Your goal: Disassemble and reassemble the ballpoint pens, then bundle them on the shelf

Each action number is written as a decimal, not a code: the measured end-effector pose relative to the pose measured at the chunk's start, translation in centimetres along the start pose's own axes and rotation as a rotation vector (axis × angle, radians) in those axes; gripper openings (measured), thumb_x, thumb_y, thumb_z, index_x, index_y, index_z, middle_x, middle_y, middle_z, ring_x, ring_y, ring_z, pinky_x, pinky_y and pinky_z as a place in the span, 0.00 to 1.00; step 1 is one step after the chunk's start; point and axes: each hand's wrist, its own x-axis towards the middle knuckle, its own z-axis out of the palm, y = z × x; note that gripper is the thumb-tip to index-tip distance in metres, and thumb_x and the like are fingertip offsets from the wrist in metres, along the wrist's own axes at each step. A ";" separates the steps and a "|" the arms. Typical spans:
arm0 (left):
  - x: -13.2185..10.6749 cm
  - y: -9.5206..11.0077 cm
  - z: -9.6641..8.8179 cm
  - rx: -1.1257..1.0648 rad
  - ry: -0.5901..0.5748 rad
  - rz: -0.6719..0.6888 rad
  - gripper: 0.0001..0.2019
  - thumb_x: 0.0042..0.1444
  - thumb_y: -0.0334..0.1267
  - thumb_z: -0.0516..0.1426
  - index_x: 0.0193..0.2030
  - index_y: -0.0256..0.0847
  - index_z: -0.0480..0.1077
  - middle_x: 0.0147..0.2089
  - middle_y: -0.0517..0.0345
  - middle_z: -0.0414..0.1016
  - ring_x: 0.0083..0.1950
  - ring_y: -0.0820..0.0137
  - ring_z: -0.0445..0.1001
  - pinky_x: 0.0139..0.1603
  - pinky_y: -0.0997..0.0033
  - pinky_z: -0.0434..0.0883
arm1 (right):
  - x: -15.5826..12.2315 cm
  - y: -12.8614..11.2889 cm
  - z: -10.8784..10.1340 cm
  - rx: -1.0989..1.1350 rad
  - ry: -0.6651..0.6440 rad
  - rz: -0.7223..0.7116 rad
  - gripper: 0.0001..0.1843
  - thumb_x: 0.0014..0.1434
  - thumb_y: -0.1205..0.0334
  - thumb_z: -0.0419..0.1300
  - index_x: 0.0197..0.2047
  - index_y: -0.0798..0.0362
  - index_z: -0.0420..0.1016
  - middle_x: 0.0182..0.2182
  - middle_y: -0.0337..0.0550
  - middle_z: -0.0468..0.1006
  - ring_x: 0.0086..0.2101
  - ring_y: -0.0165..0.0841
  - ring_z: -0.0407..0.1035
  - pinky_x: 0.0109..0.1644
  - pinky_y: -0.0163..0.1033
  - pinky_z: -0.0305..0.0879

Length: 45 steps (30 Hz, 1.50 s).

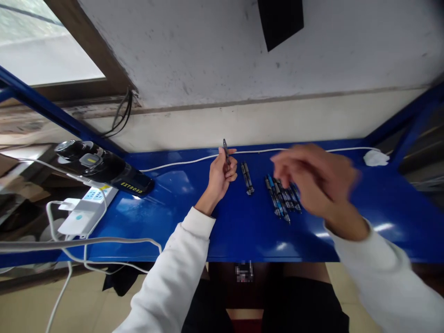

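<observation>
My left hand is closed around a dark pen, whose end points up toward the wall. Just right of that hand, a pair of dark pens lies side by side on the blue tabletop. A cluster of several pens, some black and some with blue parts, lies farther right. My right hand is above the right side of this cluster, hiding part of it. Motion smears its fingers, so I cannot make out their grip.
A black bottle leans at the left beside a white power strip with looping cables. Along the wall runs a white cable. A crumpled white tissue is at the far right, near the blue frame.
</observation>
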 end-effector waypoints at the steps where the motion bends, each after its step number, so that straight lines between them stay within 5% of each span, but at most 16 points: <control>1: 0.0 0.0 0.1 -0.021 0.004 0.006 0.22 0.70 0.61 0.68 0.47 0.42 0.77 0.30 0.66 0.64 0.21 0.80 0.49 0.19 0.77 0.50 | 0.6 1.3 0.7 0.000 -0.024 0.026 0.08 0.80 0.60 0.60 0.54 0.46 0.81 0.34 0.38 0.83 0.28 0.30 0.76 0.36 0.38 0.74; 3: 0.1 0.1 0.2 -0.068 0.019 0.022 0.18 0.69 0.55 0.70 0.46 0.43 0.75 0.30 0.66 0.65 0.22 0.80 0.52 0.20 0.78 0.52 | 1.7 4.4 2.8 0.019 -0.081 0.209 0.08 0.76 0.54 0.66 0.53 0.48 0.77 0.35 0.39 0.84 0.27 0.31 0.76 0.32 0.39 0.70; 6: 0.3 -0.1 0.2 -0.127 0.059 0.050 0.14 0.70 0.49 0.70 0.45 0.42 0.76 0.33 0.64 0.70 0.26 0.78 0.63 0.25 0.77 0.65 | 1.9 8.1 6.1 0.093 -0.172 0.435 0.23 0.65 0.48 0.77 0.52 0.48 0.73 0.39 0.43 0.86 0.31 0.35 0.80 0.32 0.40 0.71; 12: 0.7 -1.0 -0.2 -0.113 0.053 0.117 0.16 0.69 0.52 0.71 0.50 0.44 0.76 0.47 0.54 0.85 0.46 0.67 0.83 0.49 0.67 0.80 | 0.1 9.9 9.0 0.391 -0.142 0.563 0.28 0.55 0.51 0.83 0.47 0.47 0.72 0.40 0.43 0.86 0.36 0.37 0.82 0.40 0.43 0.79; 16: 0.4 -1.3 0.0 -0.027 0.028 0.086 0.21 0.67 0.59 0.71 0.50 0.45 0.76 0.58 0.48 0.87 0.57 0.58 0.85 0.55 0.57 0.82 | -0.5 9.7 9.0 0.426 -0.153 0.526 0.18 0.62 0.51 0.78 0.41 0.48 0.76 0.34 0.40 0.83 0.32 0.34 0.79 0.37 0.42 0.76; 21: 0.4 -0.9 -0.3 0.046 -0.005 0.071 0.20 0.62 0.57 0.75 0.46 0.45 0.80 0.53 0.52 0.87 0.43 0.66 0.82 0.45 0.65 0.80 | -0.6 9.5 8.5 0.571 -0.122 0.530 0.17 0.70 0.44 0.72 0.42 0.49 0.79 0.32 0.37 0.80 0.28 0.31 0.73 0.34 0.40 0.70; 29: 0.8 -1.2 -1.0 0.198 0.032 0.115 0.16 0.62 0.53 0.75 0.43 0.43 0.84 0.54 0.52 0.86 0.53 0.66 0.82 0.49 0.70 0.74 | -0.5 10.0 7.9 0.928 0.019 0.750 0.22 0.66 0.39 0.75 0.47 0.49 0.81 0.27 0.33 0.73 0.23 0.27 0.62 0.29 0.38 0.64; 36: 0.9 -1.9 -1.2 0.206 0.093 0.094 0.16 0.62 0.52 0.75 0.48 0.43 0.86 0.50 0.52 0.86 0.53 0.66 0.83 0.48 0.70 0.75 | -0.6 10.9 8.0 0.656 0.141 0.613 0.21 0.63 0.41 0.79 0.41 0.48 0.81 0.31 0.38 0.82 0.26 0.29 0.71 0.30 0.39 0.67; 45: 1.0 -1.8 -1.4 0.287 0.087 0.168 0.14 0.64 0.51 0.74 0.47 0.44 0.87 0.50 0.50 0.87 0.51 0.66 0.83 0.44 0.71 0.73 | -0.3 10.5 7.2 0.523 0.100 0.608 0.30 0.63 0.29 0.74 0.33 0.47 0.76 0.22 0.33 0.72 0.22 0.29 0.64 0.28 0.39 0.62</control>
